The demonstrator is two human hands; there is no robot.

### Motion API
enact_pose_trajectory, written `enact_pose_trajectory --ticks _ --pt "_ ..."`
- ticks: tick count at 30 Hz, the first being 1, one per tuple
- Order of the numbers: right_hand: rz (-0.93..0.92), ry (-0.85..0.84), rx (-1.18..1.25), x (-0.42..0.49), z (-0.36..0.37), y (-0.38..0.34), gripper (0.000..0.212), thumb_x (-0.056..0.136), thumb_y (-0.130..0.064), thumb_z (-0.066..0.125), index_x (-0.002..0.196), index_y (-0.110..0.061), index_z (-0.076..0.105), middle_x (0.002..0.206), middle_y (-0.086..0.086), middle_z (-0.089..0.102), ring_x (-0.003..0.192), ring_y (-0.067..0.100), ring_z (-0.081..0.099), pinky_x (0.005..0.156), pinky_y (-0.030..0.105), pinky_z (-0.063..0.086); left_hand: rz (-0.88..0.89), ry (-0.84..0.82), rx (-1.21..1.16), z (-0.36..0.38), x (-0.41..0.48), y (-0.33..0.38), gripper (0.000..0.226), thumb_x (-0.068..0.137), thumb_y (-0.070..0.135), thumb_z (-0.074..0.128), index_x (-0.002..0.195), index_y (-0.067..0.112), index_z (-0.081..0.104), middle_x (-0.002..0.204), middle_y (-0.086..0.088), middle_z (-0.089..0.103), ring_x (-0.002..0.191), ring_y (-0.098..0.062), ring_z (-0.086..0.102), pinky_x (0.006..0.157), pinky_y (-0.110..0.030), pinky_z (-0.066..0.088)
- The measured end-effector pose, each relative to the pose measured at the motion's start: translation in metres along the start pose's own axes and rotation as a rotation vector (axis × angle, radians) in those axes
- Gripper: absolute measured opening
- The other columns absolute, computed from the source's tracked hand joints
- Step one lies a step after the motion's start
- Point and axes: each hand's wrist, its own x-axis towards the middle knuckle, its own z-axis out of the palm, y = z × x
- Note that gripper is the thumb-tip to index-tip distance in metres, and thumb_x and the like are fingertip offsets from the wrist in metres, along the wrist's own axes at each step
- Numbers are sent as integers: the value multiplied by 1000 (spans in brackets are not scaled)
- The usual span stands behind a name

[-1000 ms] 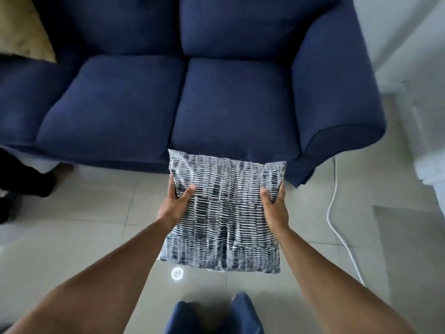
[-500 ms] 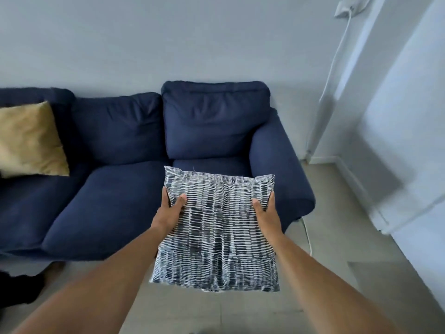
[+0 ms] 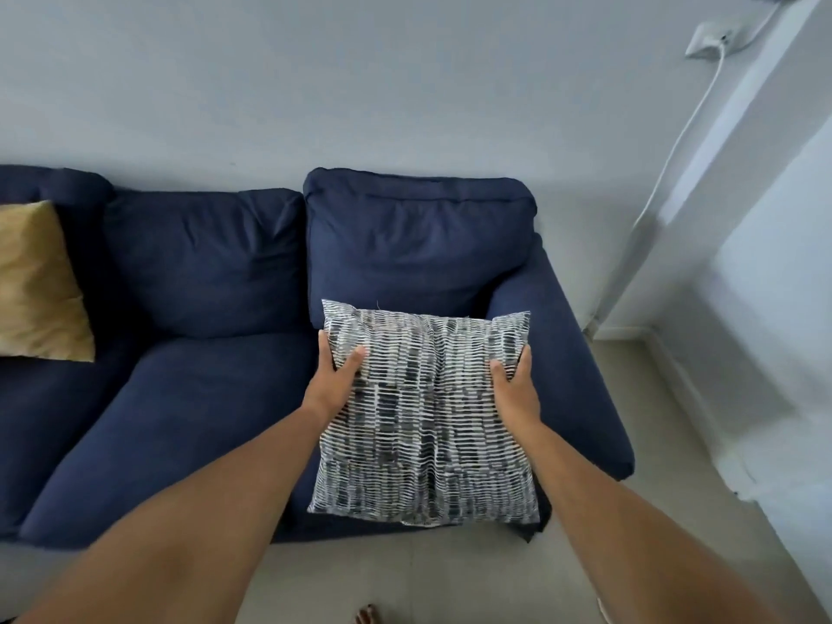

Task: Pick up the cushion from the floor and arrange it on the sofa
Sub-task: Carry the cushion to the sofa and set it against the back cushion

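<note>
the navy sofa (image 3: pixel 216 398) runs along the pale wall, and the only loose things on it are two cushions. a mustard yellow cushion (image 3: pixel 38 286) leans upright against the back at the sofa's left end, partly cut off by the edge of view. the patterned cushion (image 3: pixel 427 416), white with dark blue-grey dashes in rows, is over the right-hand seat, close beside the sofa's right armrest (image 3: pixel 581 380). its top edge stands in front of the right back pillow (image 3: pixel 414 245) and its lower edge hangs at the seat's front edge; whether it already rests on the seat i cannot tell.

the left hand (image 3: pixel 335 380) is closed over the cushion's left edge near the top corner, thumb pressed across the front face, fingers wrapped round behind and out of sight. the right hand (image 3: pixel 515 389) grips the right edge in the same way, thumb on the front, the rest tucked behind the fabric. both arms reach straight out from the bottom of the view, bare to the elbow.

the middle seat to the left of the patterned cushion is bare. to the right of the sofa a white cable (image 3: pixel 666 173) drops from a wall socket (image 3: pixel 711 40) down towards the corner of the grey tiled floor (image 3: pixel 675 511). toes of a bare foot (image 3: pixel 367 617) show at the bottom edge, on the floor just in front of the sofa.
</note>
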Motion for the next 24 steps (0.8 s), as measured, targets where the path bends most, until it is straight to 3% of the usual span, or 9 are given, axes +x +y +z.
enact_pose_trajectory --ticks 4,7,10,14,18,24 --pt "0 51 26 58 14 -30 72 100 -50 37 156 -32 -3 156 5 38 128 35 51 100 48 40 47 10 -2 -8 63 23 86 89 65 51 149 58 -10 161 6 30 139 -26 41 108 -37 33" --pt "12 49 43 96 25 -45 72 100 -48 38 156 -33 -4 154 5 41 124 34 54 94 43 42 36 39 1 -6 105 34 82 93 59 49 148 58 -11 159 6 35 133 -22 46 99 -31 34" --pt "-1 45 72 136 36 -57 72 99 -46 40 156 -32 -2 150 4 45 120 32 56 87 39 41 34 44 -15 -3 144 41 84 94 55 51 149 57 -13 158 6 38 119 -13 49 98 -31 37" --pt "8 31 109 195 57 -65 72 100 -45 41 156 -32 -1 146 3 49 113 27 58 83 35 38 21 61 -41 4 199 48 88 92 55 56 147 59 -14 158 8 36 124 -15 52 106 -38 41" --pt "39 -22 110 257 81 -59 71 100 -44 42 156 -32 0 138 1 55 93 15 52 82 34 41 -30 107 -30 18 262 43 87 92 55 56 146 61 -12 155 9 41 101 -5 56 91 -30 41" --pt "55 -81 124 340 122 -53 73 99 -45 43 157 -32 0 116 -13 46 92 9 52 84 32 40 -60 182 -26 23 340 32 88 87 60 58 143 65 -10 156 13 39 111 -9 55 92 -30 42"
